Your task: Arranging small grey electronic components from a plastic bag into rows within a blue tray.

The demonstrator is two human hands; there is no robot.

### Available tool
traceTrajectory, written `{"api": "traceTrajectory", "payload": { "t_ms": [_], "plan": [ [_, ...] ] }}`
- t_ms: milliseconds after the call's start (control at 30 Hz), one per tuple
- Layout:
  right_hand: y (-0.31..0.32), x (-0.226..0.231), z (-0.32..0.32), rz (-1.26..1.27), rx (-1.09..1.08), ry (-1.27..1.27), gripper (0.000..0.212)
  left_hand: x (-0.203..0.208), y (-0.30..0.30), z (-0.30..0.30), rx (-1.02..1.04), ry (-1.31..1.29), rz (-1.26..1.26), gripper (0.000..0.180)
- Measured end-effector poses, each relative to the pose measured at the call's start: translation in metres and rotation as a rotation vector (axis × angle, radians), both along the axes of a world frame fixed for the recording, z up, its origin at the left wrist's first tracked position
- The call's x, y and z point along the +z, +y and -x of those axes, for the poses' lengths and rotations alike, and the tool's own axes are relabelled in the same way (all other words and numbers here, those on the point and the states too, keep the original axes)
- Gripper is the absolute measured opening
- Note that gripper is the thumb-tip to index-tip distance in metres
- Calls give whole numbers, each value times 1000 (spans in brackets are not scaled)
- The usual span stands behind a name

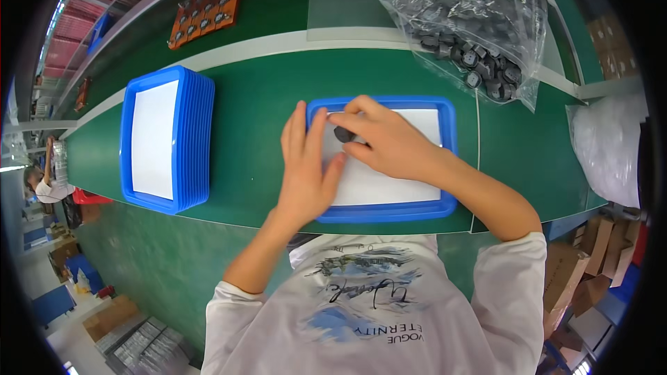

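A shallow blue tray (pixel 450 125) lined with a white sheet (pixel 389 184) lies on the green table in front of me. Over its upper left part, my right hand (pixel 389 140) has its fingers closed about a small black plastic piece (pixel 343 135). My left hand (pixel 306 167) reaches over the tray's left rim, its fingers stretched out and the thumb apart. Its index fingertip comes close to the right hand's fingers, and I see nothing held in it. The piece's underside and its exact contact with the sheet are hidden.
A stack of blue trays (pixel 194 140) with a white sheet on top stands at the left. A clear bag (pixel 479 24) of similar black pieces lies at the back right. An orange board (pixel 206 14) with fittings sits at the back left. Far left, another person (pixel 50 184) works.
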State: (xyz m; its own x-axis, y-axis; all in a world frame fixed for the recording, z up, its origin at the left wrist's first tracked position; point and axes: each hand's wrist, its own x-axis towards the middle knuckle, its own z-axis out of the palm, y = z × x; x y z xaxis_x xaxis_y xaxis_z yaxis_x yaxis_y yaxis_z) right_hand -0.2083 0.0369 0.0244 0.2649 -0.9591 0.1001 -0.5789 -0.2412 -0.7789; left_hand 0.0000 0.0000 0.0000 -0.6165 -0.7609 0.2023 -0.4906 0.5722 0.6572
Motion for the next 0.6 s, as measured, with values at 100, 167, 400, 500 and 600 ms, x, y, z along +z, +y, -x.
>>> {"api": "traceTrajectory", "payload": {
  "t_ms": [100,167,400,500,600],
  "plan": [
    [27,-2,22,-20,-43,1,36,4,13,11,85,102,62,62],
    [40,-16,20,142,-50,144,35,14,-6,5,-165,25,270,49],
    [60,3,10,284,-282,297,36,29,-35,14,-458,-85,294,18],
    [73,9,12,128,-388,396,37,39,-33,5,-500,-181,222,28],
    [70,2,14,-53,-242,267,39,34,-31,13,-594,-200,269,30]
  ]
}}
